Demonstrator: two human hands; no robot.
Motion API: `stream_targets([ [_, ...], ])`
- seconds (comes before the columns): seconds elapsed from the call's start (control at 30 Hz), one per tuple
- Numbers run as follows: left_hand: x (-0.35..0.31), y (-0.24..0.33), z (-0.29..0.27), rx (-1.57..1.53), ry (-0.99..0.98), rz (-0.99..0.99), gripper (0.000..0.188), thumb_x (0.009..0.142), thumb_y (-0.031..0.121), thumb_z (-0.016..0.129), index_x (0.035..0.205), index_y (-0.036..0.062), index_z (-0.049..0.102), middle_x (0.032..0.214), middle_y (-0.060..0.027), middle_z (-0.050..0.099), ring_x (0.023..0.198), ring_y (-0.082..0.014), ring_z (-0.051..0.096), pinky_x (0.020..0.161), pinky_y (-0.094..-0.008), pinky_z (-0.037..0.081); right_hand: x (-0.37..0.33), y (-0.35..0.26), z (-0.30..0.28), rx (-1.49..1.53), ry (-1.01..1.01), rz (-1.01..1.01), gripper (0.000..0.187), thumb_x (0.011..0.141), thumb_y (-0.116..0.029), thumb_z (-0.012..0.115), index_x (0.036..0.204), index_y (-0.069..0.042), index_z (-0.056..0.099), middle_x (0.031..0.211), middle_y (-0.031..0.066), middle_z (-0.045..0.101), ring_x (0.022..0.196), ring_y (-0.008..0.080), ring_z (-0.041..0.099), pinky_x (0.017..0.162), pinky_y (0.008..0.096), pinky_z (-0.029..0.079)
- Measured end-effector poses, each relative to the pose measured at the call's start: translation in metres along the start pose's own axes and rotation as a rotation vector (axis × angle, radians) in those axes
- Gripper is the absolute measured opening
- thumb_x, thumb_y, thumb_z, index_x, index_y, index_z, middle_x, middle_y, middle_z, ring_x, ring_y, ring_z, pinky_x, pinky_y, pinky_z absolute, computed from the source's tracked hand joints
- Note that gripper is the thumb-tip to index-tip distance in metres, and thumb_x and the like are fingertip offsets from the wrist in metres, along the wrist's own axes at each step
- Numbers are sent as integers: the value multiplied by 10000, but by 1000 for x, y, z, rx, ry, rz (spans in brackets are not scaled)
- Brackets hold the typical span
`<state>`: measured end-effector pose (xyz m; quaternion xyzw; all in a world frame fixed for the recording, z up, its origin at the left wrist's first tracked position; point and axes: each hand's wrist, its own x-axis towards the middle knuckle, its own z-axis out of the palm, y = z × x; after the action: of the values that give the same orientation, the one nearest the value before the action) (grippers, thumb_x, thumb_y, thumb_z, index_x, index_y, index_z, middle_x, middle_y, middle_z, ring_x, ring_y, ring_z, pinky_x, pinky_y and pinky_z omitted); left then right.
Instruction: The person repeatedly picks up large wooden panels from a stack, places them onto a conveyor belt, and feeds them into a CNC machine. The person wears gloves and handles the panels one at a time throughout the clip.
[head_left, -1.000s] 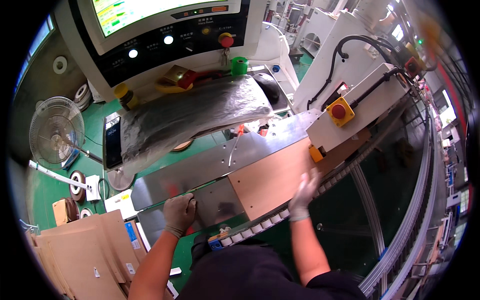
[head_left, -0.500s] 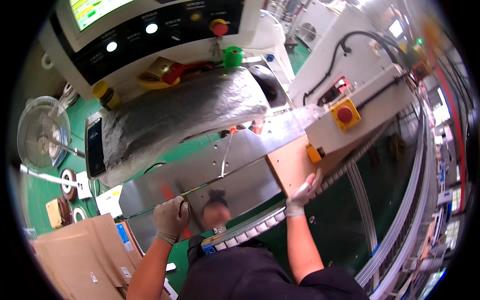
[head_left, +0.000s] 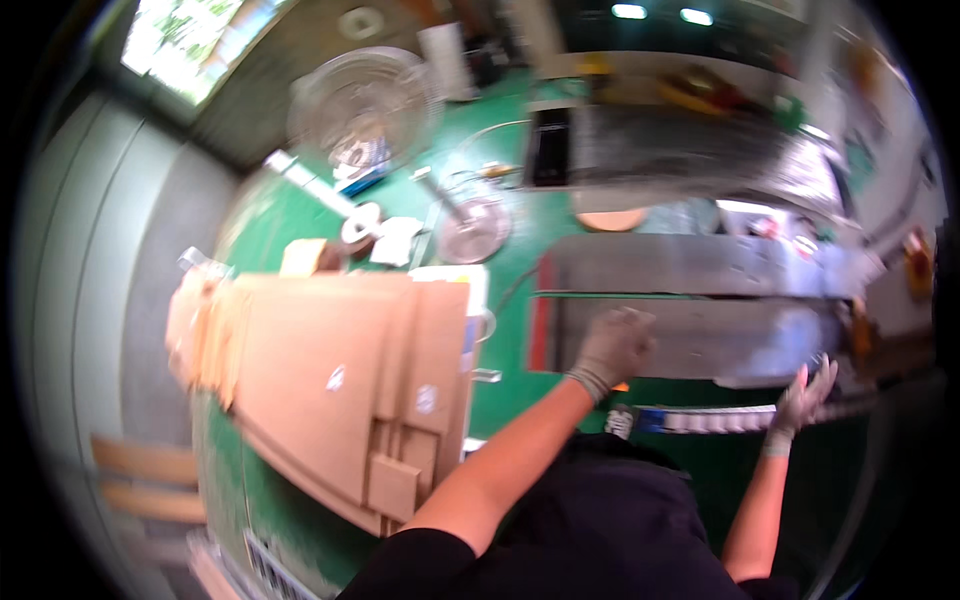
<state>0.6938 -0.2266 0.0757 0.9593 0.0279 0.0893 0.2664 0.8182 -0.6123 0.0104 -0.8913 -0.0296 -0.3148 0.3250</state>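
Note:
My left hand [head_left: 618, 347], in a pale glove, is closed in a fist over the front metal plate [head_left: 715, 335] of the bench; nothing shows in its fingers. A narrow slot separates that plate from the rear metal plate [head_left: 640, 262]. My right hand [head_left: 803, 397], gloved too, has its fingers spread at the front edge of the bench, farther right. It is beside a strip of white rollers [head_left: 715, 420] that runs along the near side. Motion blurs the picture, and the brown board at the far right is too dark to make out well.
Flat brown cardboard sheets [head_left: 310, 380] are stacked at the left. Behind them stand a fan [head_left: 365, 105] and tape rolls [head_left: 360, 228] on the green floor [head_left: 510, 255]. A dark phone [head_left: 551, 147] lies beside a plastic-wrapped surface [head_left: 680, 150] below the control panel.
My view has swung left, bringing the cardboard stack and fan toward the middle. The right hand has come away from the brown board, its fingers spread. My left hand remains a fist over the plate.

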Motion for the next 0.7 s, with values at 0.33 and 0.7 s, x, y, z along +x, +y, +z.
stream_targets([
  [0.33, -280, -180, -122, 190, 64, -530, 402, 948, 270, 606, 1258, 15, 614, 1283, -203, 633, 1251, -400, 566, 1076, -499, 459, -105, -196, -3, 149, -633, -467, 249, 956, -179, 652, 1157, -36, 689, 1269, 160, 669, 1262, 377, 593, 1069, 475, 447],
  [0.7, -459, -337, -228, 287, -81, -1255, 936, 955, 595, 562, 1659, 98, 198, 1749, -93, 114, 1610, -337, 57, 1290, -503, 97, -136, -207, 33, 0, -500, -351, 290, 995, -251, 652, 1181, -32, 683, 1283, 175, 655, 1205, 372, 610, 1052, 443, 465],
])
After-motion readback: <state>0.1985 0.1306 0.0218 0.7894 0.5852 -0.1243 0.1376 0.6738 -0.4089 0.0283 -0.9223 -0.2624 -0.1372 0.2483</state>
